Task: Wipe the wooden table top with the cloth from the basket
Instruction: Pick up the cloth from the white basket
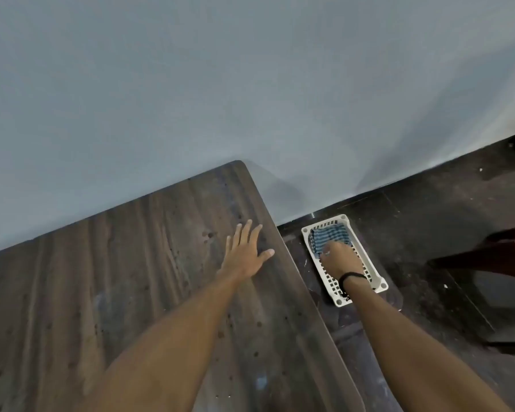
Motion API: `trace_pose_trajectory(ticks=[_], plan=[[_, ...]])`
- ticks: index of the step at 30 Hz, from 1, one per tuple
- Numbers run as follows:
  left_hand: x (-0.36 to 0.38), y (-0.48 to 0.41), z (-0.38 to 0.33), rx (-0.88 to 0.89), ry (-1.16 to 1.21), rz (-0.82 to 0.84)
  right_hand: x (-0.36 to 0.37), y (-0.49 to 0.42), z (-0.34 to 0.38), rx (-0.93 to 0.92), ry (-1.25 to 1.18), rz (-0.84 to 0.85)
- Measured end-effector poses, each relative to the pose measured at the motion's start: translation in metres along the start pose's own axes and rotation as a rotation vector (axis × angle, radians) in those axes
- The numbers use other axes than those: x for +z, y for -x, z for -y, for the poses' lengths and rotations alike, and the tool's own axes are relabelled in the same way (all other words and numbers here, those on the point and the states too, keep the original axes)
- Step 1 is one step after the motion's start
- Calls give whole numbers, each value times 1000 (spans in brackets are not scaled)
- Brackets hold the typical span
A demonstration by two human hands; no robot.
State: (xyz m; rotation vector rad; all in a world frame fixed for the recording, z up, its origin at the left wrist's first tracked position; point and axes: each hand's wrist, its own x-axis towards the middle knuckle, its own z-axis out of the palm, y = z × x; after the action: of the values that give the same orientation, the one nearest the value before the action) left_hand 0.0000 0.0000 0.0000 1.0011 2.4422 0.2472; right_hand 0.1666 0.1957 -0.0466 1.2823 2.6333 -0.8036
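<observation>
The wooden table top (149, 263) fills the lower left, dark grained and dotted with small specks. My left hand (246, 251) rests flat on it near the right edge, fingers spread. On the floor to the right of the table lies a white perforated basket (376, 279). Inside it is a blue and dark striped cloth (329, 237), bunched at the far end. My right hand (341, 261) reaches down into the basket with fingers curled on the near part of the cloth; a black band circles that wrist.
A pale grey wall (250, 84) runs behind the table. The dark stone floor (428, 221) spreads to the right. A dark red chair (494, 254) stands at the right edge, close to the basket.
</observation>
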Motion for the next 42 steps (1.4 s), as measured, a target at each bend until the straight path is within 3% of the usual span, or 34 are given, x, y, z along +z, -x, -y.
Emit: trace_pose_trajectory(ticks=[7,12,20,31,37,42], plan=[[1,-33,-34,-259,80,172,13,-45,-49,-113,114,174],[-2,-56,-41,-328,73,286,19,-87,-88,-194,228,306],[-11,-76,-62,-414,16,259,32,-135,-110,-253,218,395],[-12,-78,-50,-365,-20,262,55,-190,-104,-244,286,435],[-11,-78,-46,-358,-35,239,61,-185,-96,-202,451,319],[-9,-79,-44,-361,-38,230,65,-180,-100,-97,347,317]])
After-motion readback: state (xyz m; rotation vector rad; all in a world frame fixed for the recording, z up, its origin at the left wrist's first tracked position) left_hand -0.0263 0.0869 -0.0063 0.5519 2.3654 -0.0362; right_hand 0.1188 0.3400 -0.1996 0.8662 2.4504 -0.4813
